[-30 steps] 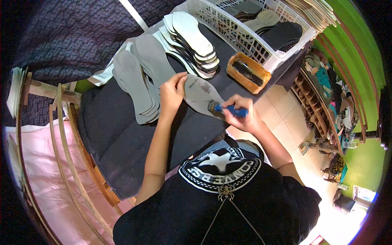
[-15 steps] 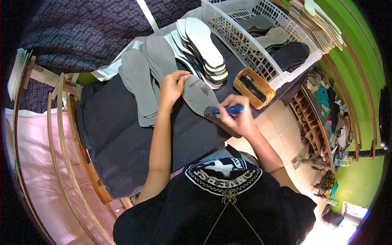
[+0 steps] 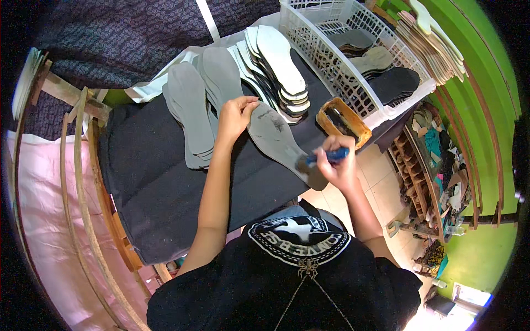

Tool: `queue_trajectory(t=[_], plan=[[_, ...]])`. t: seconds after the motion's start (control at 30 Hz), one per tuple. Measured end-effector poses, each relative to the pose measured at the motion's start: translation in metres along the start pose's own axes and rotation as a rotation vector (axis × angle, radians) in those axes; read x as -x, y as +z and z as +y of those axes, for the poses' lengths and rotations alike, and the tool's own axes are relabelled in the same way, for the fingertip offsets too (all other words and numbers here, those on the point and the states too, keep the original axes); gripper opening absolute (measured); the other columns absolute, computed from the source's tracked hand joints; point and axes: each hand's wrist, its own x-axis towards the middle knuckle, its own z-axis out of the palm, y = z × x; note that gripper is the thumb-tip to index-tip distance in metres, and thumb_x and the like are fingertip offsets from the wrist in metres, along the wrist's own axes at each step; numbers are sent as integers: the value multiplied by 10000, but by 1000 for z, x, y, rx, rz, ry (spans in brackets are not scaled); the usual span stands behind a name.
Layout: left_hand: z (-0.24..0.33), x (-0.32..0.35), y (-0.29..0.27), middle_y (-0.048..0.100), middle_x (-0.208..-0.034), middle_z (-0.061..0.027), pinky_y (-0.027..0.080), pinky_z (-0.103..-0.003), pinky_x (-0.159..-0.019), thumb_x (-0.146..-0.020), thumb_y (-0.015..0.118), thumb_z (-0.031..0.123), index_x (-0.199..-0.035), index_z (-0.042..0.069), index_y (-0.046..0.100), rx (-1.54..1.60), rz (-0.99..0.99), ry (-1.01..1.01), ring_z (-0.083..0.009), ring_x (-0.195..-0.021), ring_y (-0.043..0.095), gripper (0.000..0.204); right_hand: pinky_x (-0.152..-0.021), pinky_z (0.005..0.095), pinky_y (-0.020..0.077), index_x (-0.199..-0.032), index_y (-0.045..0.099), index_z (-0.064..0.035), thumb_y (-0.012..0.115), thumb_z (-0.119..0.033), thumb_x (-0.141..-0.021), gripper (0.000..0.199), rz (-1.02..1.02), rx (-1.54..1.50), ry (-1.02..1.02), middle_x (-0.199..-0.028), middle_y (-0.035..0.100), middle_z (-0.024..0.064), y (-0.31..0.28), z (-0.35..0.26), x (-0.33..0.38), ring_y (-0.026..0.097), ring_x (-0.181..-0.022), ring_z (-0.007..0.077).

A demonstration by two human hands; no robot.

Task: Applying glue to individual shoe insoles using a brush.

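Note:
My left hand pinches the toe end of a grey insole, whose heel hangs toward me over the table's near edge. Dark wet smears mark its upper face. In my right hand is a brush with a blue handle, its bristles blurred against the insole's heel part. Just beyond that hand stands a glue-stained, brownish-yellow open container with a dark inside. Stacks of grey insoles lie left of my left hand, and a stack of white-topped insoles lies beyond the held one.
A white plastic basket with more insoles stands at the far right. Dark cloth covers the table. Wooden rails run along the left. A shelf of scraps stands right, above a tiled floor.
My right hand has moved the brush toward me, along the insole from its middle to the heel. My left hand keeps its pinch at the toe end.

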Motion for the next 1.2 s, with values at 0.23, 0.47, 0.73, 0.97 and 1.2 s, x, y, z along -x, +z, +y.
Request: queue_trajectory(t=[0.23, 0.47, 0.73, 0.97, 1.2], plan=[[11, 1, 0, 618, -711, -129, 434, -257, -575, -749, 527, 117, -809, -14, 605, -121, -1, -18, -184, -634, 597, 164, -414, 293, 381, -870, 287, -52, 586, -20, -695, 347, -44, 52, -188, -624, 492, 105, 14, 15, 5, 483, -464, 219], [8, 0, -1, 616, -700, -123, 429, -253, -563, -745, 534, 116, -815, 2, 609, -122, 8, -25, -173, -608, 588, 153, -445, 289, 405, -873, 285, -64, 550, 6, -700, 324, -150, 169, -20, -617, 449, 89, -19, -11, 16, 485, -484, 194], [12, 0, 3, 618, -698, -82, 401, -211, -545, -764, 537, 107, -860, -36, 592, -95, 21, -19, -73, -592, 519, 181, -441, 359, 429, -924, 330, -40, 588, -120, -715, 342, -141, 296, -63, -600, 524, 117, 29, 5, -31, 546, -486, 283], [5, -1, 2, 581, -630, -34, 370, -199, -486, -767, 541, 118, -860, -36, 589, -95, 41, 6, -56, -519, 463, 186, -501, 256, 414, -838, 267, -64, 528, 55, -696, 319, 107, -32, -27, -596, 381, 59, -14, 12, 23, 424, -503, 139], [-4, 0, 1, 516, -542, 11, 269, -198, -368, -776, 537, 111, -856, -35, 587, -31, 40, -5, -29, -404, 366, 174, -459, 326, 433, -897, 347, -43, 583, -92, -697, 314, -112, 366, 101, -631, 509, 78, -12, -20, -10, 550, -497, 239]])
